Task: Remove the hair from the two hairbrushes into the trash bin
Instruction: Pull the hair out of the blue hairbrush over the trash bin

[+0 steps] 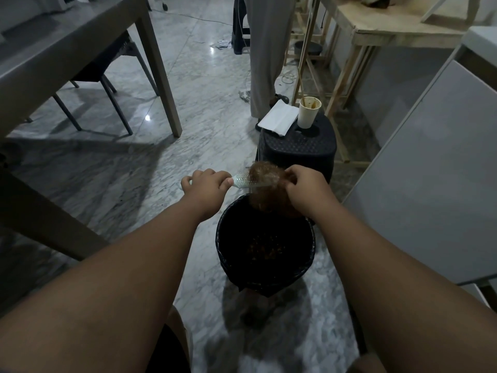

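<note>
Head view: left hand point(207, 185) clamps hairbrush point(248, 181) handle above the trash bin's point(309, 261) far rim, right hand point(304, 189) pinches hair clump point(265, 195); best pull downward off the bristles, release over the opening.

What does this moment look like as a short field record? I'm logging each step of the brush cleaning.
left hand: grips the hairbrush by its handle
right hand: pinches the clump of hair on the brush head
trash bin: black-lined, on the floor right under the brush
in bin: brownish bits at the bottom
second hairbrush: not in view
behind bin: dark stool bearing a paper cup and white paper
</note>
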